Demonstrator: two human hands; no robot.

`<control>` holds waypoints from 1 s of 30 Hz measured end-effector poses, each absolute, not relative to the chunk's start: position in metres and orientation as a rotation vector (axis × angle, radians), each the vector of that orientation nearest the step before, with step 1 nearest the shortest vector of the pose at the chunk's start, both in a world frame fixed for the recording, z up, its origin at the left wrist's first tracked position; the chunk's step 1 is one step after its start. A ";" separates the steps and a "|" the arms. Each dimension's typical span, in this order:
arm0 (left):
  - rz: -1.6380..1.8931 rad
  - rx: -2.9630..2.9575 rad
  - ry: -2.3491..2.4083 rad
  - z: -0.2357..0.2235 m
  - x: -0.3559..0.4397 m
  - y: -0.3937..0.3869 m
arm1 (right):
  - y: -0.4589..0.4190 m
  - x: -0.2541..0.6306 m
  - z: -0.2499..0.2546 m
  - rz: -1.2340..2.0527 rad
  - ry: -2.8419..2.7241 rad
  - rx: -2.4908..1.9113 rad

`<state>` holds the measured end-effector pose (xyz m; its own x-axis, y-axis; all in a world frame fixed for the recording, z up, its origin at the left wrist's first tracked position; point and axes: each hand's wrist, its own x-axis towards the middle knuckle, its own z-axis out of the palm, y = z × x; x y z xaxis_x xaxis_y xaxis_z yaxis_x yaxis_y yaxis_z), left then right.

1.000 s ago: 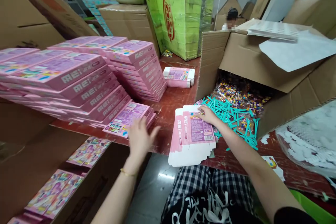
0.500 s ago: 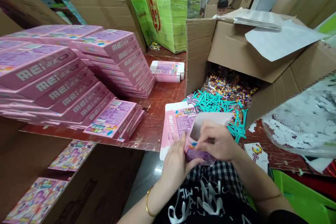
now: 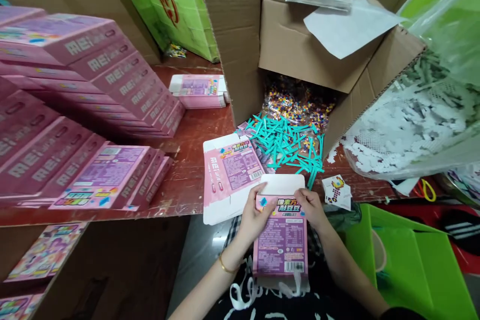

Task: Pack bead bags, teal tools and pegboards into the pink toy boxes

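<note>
A pink and purple carton point(image 3: 281, 245) is held between my hands just above my lap, its printed back facing me and its white top flap point(image 3: 283, 184) standing up. My left hand point(image 3: 255, 217) grips the upper left edge, thumb lying on the print. On the upper right corner, my right hand point(image 3: 310, 208) is closed round the edge. Beyond them, several flat unfolded cartons point(image 3: 240, 172) lie overlapping at the table's front edge. Behind these is a heap of teal plastic sticks point(image 3: 283, 140).
Stacks of finished pink boxes point(image 3: 108, 75) fill the left side of the red table point(image 3: 202, 125). An open cardboard box point(image 3: 300, 35) with bags of coloured beads point(image 3: 296, 107) stands behind the sticks. White pieces in a clear bag point(image 3: 405, 130) lie right, above a green bin point(image 3: 416, 265).
My left hand came from the finished boxes to the carton. One flat carton was taken from the pile, opened up, and now faces me in both hands. The view shifted right.
</note>
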<state>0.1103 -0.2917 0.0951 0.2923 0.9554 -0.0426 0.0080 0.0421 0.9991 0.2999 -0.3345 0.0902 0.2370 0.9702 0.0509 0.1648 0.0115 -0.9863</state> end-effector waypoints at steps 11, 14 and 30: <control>0.964 1.315 0.929 0.102 0.135 -0.288 | -0.359 0.307 0.097 0.753 -1.189 -1.297; 0.834 1.268 0.992 0.108 0.136 -0.281 | -0.349 0.320 0.102 0.929 -1.082 -1.322; 0.760 1.312 0.960 0.111 0.138 -0.287 | -0.358 0.336 0.090 1.174 -0.897 -1.248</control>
